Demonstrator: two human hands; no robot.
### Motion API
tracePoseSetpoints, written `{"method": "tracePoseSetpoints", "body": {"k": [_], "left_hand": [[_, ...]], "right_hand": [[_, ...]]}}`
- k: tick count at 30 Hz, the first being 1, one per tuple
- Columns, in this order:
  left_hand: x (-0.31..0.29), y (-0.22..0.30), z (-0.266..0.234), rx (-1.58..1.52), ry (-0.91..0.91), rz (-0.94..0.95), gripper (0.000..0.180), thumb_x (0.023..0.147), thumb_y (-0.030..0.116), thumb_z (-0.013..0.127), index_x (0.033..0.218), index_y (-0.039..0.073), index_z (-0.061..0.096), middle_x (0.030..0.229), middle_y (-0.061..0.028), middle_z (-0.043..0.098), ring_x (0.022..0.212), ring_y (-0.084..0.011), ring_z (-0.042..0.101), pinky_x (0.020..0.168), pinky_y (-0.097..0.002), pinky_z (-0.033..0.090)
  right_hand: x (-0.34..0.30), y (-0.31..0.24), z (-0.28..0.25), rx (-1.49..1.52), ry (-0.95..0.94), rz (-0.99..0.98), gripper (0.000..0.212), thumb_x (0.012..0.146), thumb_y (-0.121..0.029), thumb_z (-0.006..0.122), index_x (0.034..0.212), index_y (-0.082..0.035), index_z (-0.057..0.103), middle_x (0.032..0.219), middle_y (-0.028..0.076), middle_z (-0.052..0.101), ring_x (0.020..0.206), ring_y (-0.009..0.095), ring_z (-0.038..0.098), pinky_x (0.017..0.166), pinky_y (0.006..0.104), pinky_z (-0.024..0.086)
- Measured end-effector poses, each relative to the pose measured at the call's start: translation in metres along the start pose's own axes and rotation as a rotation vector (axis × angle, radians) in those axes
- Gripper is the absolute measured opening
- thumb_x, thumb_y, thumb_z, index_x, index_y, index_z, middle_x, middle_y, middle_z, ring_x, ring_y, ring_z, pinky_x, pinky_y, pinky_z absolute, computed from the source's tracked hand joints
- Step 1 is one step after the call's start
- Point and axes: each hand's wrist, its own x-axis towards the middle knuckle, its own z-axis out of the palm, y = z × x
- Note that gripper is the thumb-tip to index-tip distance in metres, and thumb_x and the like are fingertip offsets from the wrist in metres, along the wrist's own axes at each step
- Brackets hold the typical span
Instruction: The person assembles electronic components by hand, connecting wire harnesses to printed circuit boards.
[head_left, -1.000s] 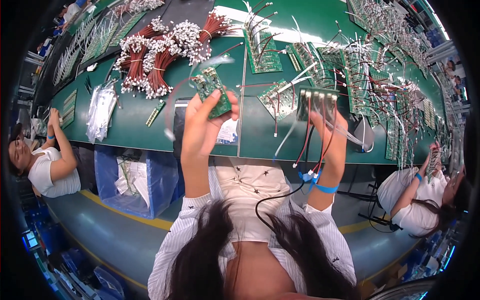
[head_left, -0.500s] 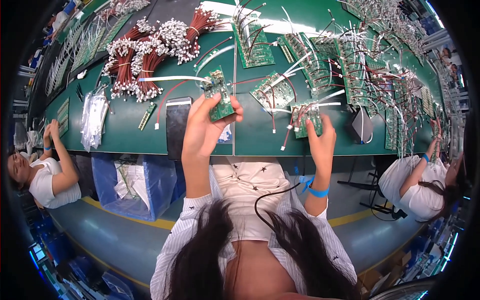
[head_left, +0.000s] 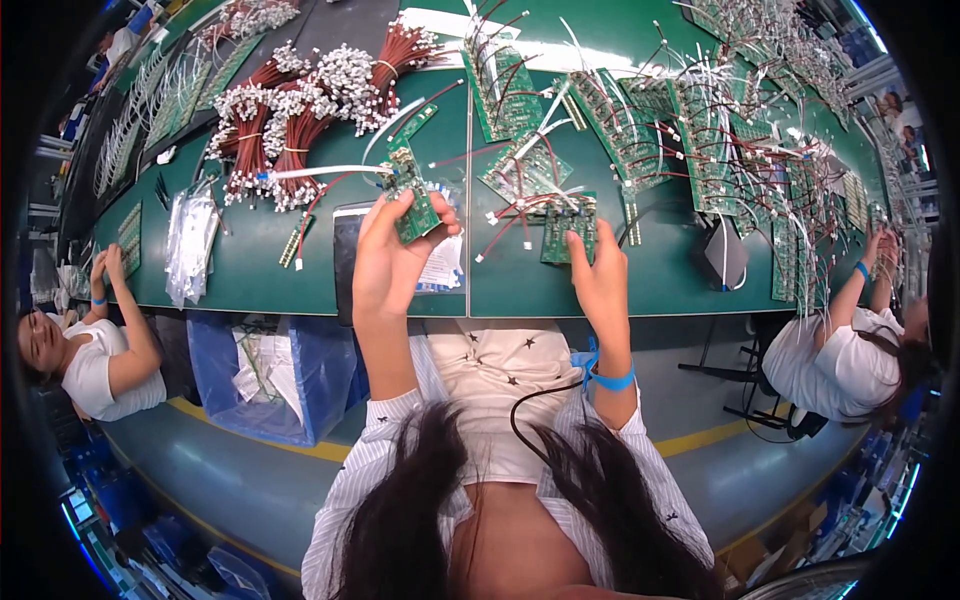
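My left hand (head_left: pixel 392 245) is closed round a small green circuit board (head_left: pixel 412 195), held tilted above the table. A white flat cable and a dark red wire trail from it to the left. My right hand (head_left: pixel 598 260) pinches the edge of another green circuit board (head_left: pixel 562 240), thumb on its face. Red wires with white plugs stick out of this board's left side. Just behind it lies a wired circuit board (head_left: pixel 525 170) with white cables. A dark, flat rectangular thing (head_left: pixel 350 255) lies beside my left hand, partly hidden by it.
Bundles of dark red wires (head_left: pixel 297 130) with white plugs lie at the back left. Clear plastic bags (head_left: pixel 190 245) are nearer on the left. Wired board panels (head_left: pixel 700 150) and a dark block (head_left: pixel 722 255) are to the right. A blue-lined bin (head_left: pixel 265 375) stands below the table edge.
My right hand has moved left with the board in it, closer to my left hand. My left hand and its board have shifted slightly left.
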Motion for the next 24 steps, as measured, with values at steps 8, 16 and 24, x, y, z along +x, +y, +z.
{"method": "tracePoseSetpoints", "body": {"k": [8,16,24], "left_hand": [[-0.004,0.006,-0.005,0.062,0.066,0.051,0.018,0.089,0.013,0.045,0.101,-0.001,0.047,0.086,-0.0153,0.059,0.080,-0.0254,0.058,0.074,-0.0406,0.048],[-0.005,0.004,0.009,0.165,0.034,0.041,0.022,0.087,0.013,0.046,0.106,0.000,0.047,0.098,-0.0170,0.058,0.088,-0.0255,0.058,0.077,-0.0423,0.048],[-0.018,-0.015,0.032,0.726,-0.068,-0.033,0.029,0.084,0.006,0.058,0.111,-0.004,0.052,0.102,-0.0056,0.057,0.093,-0.0107,0.052,0.083,-0.0276,0.043]], "right_hand": [[0.016,0.009,0.002,0.222,-0.036,0.126,0.034,0.087,-0.020,0.054,0.109,0.005,0.049,0.056,0.008,0.051,0.051,0.016,0.054,0.048,0.0322,0.039],[0.039,0.006,-0.009,-0.366,0.175,-0.194,0.027,0.085,-0.015,0.053,0.101,0.007,0.054,0.073,0.019,0.058,0.065,0.040,0.053,0.066,0.0458,0.043],[-0.007,-0.046,-0.034,0.246,0.013,-0.264,0.012,0.082,0.000,0.055,0.093,0.002,0.059,0.082,0.010,0.060,0.067,0.015,0.059,0.058,0.0262,0.046]]}}
